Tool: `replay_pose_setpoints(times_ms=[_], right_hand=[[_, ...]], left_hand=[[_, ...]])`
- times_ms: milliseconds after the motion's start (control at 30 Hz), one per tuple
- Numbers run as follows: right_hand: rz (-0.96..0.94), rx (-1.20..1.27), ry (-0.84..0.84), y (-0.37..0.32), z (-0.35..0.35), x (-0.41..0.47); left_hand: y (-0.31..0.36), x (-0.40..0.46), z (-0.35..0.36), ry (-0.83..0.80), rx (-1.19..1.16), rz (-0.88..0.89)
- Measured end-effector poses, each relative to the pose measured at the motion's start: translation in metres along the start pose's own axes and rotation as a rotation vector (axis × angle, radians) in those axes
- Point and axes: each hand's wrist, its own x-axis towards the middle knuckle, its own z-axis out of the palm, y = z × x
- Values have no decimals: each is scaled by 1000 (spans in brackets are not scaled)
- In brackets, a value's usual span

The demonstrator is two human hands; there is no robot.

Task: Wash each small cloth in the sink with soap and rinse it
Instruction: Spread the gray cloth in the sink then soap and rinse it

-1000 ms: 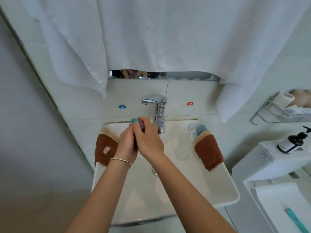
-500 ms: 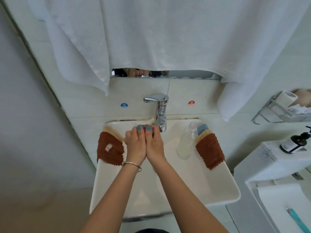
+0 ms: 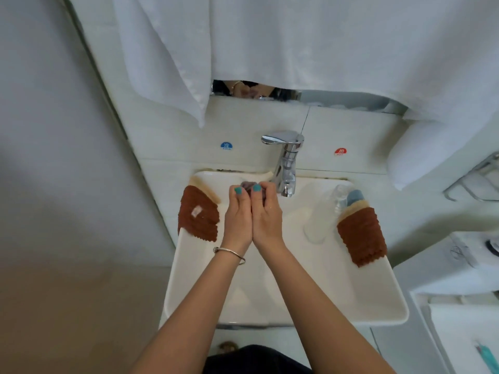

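My left hand (image 3: 239, 214) and my right hand (image 3: 266, 214) are pressed side by side over the white sink (image 3: 378, 298), beside the chrome tap (image 3: 286, 168). Between their curled fingers they squeeze a small greyish-purple cloth (image 3: 246, 186), of which only the top shows. A brown cloth (image 3: 199, 217) hangs over the sink's left rim with a cream cloth (image 3: 204, 188) under it. Another brown cloth (image 3: 360, 236) lies on the right rim over a cream and a blue one (image 3: 355, 197).
A clear plastic bottle (image 3: 324, 214) lies in the sink at the right. A white towel (image 3: 297, 49) hangs over the mirror above. A metal wall rack (image 3: 472, 179) and a white cabinet (image 3: 445, 265) stand to the right.
My hands went from crossed and rubbing to side by side, palms together, squeezing the cloth near the tap. The camera has come closer to the sink.
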Motion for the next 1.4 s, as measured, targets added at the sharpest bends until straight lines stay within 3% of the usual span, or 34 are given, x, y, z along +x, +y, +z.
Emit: replay_pose_setpoints(times_ms=[133,267,400,633,767,1400], right_hand=[[20,20,-8,-2,4,2],[103,103,-44,-1,2,-1],[155,117,39,5,-3,-3],[112,140,99,-5,1,9],[96,133,144,-4,8,19],[202,-6,164,17,21,18]], left_hand=[[3,5,0,-31,-7,9],[-4,8,-4,33,139,73],[-4,8,-4,73,228,183],[4,19,5,104,-103,5],[-2,30,7,140,-70,67],[-23,37,-6,44,-9,-64]])
